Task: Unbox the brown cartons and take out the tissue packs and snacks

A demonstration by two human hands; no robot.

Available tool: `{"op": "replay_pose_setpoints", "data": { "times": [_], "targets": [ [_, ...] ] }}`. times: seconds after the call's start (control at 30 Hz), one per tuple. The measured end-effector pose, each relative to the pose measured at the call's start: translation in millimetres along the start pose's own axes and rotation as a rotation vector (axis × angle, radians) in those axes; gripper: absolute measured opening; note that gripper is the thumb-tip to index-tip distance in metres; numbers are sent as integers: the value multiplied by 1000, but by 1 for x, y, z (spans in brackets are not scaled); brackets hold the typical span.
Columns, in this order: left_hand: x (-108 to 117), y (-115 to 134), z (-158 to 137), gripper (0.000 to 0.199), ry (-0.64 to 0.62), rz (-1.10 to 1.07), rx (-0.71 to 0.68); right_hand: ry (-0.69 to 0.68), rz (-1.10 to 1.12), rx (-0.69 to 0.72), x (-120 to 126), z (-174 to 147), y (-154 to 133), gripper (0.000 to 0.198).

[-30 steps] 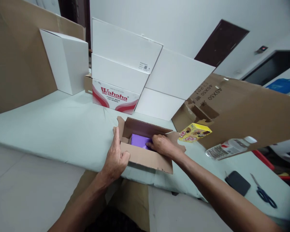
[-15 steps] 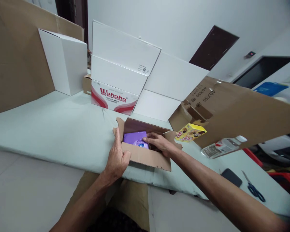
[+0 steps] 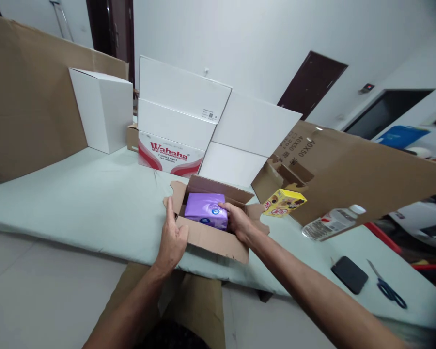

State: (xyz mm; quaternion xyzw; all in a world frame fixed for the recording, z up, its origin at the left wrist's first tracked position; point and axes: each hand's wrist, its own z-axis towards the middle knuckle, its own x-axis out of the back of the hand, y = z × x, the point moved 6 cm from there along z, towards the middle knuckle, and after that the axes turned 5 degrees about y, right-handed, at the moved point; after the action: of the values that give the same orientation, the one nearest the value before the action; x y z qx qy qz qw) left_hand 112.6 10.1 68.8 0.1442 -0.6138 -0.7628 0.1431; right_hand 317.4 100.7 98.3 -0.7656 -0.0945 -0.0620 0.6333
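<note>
An open cardboard box [image 3: 218, 241] sits in front of me near the table's front edge, its flaps spread outward. Inside it is a purple soft pack of tissues [image 3: 203, 203], its upper part showing above the front flap. My right hand [image 3: 238, 220] reaches in from the right and grips the pack's right end, thumb on top; its other fingers are mostly hidden. With my left hand [image 3: 172, 240] I hold the box's front left corner, index finger stretched along the left flap and thumb at the front flap.
A yellow snack box [image 3: 284, 202], a plastic bottle [image 3: 332, 223], a black flat case [image 3: 349, 274] and scissors [image 3: 387, 287] lie to the right. Behind stand a Wahaha carton [image 3: 170, 154] and a white box [image 3: 111, 114]. Large cardboard sheets wall both sides.
The purple tissue pack has risen and tilted in the box, showing more of its front. My right hand now grips its right end. The view has shifted slightly.
</note>
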Motion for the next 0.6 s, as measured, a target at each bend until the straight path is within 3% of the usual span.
{"op": "replay_pose_setpoints", "data": {
  "times": [0.1, 0.3, 0.47, 0.6],
  "targets": [
    [2, -1, 3, 95, 45, 10, 1, -29, 143, -101, -6, -8, 0, 36],
    [5, 6, 6, 93, 83, -4, -37, -99, 338, -139, -18, -18, -14, 38],
    [6, -1, 9, 94, 97, -88, 32, -113, 421, -138, -16, -24, -29, 30],
    [5, -10, 16, 94, 101, -56, 36, -96, 502, -32, -9, -36, -46, 28]
  ]
}}
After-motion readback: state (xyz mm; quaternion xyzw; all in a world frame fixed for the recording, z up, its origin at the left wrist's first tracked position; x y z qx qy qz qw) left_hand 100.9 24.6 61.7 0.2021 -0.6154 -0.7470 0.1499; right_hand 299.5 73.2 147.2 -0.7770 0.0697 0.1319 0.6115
